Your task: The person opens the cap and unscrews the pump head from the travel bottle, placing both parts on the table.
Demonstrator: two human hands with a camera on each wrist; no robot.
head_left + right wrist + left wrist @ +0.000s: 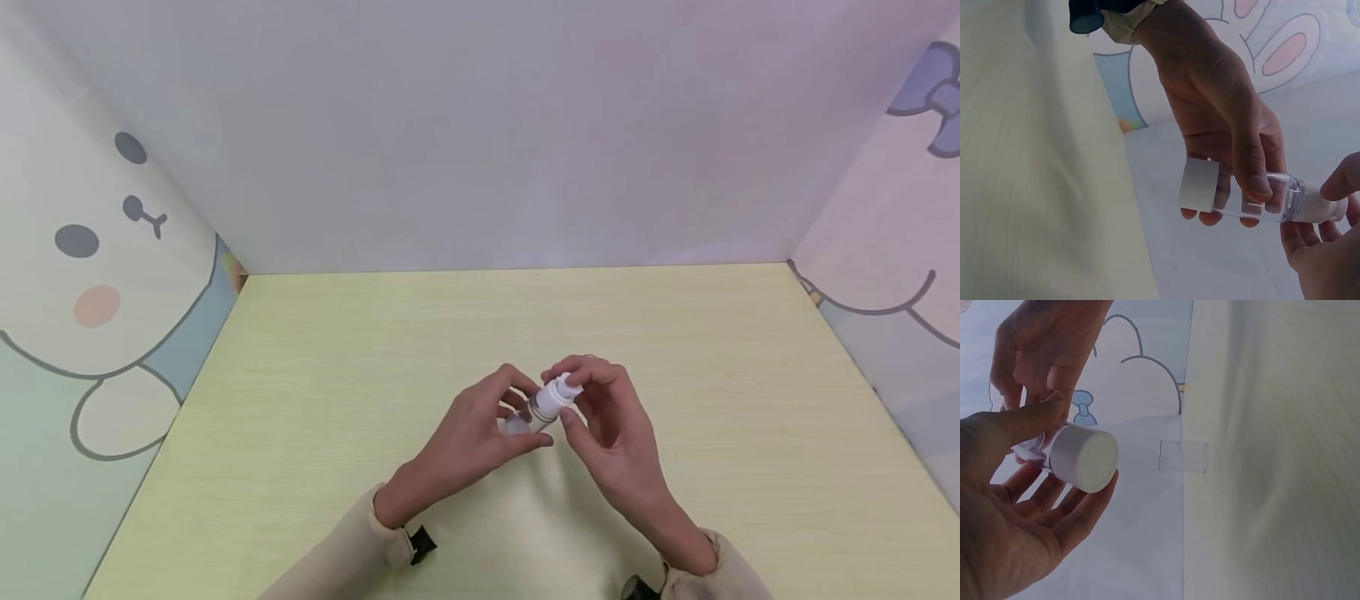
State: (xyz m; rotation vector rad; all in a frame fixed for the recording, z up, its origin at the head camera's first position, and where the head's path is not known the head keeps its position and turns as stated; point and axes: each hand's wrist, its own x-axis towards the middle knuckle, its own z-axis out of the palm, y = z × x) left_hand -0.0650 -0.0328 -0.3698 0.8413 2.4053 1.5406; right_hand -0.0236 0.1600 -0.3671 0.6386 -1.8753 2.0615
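A small clear pump bottle [542,410] with a white top is held tilted above the table between both hands. My left hand [472,425] grips its clear body, the thumb on one side and the fingers round the other. In the left wrist view the bottle's white base [1099,461] faces the camera. With thumb and fingers, my right hand [622,446] pinches the white pump top [567,387]. The right wrist view shows the see-through body [1230,201] lying across the left fingers; whether it holds liquid I cannot tell.
A clear, cap-like cylinder [1184,456] stands on the table beyond the hands, mostly hidden in the head view. The pale wooden table [337,392] meets a plain back wall [480,150]. Side panels [45,425] carry cartoon prints.
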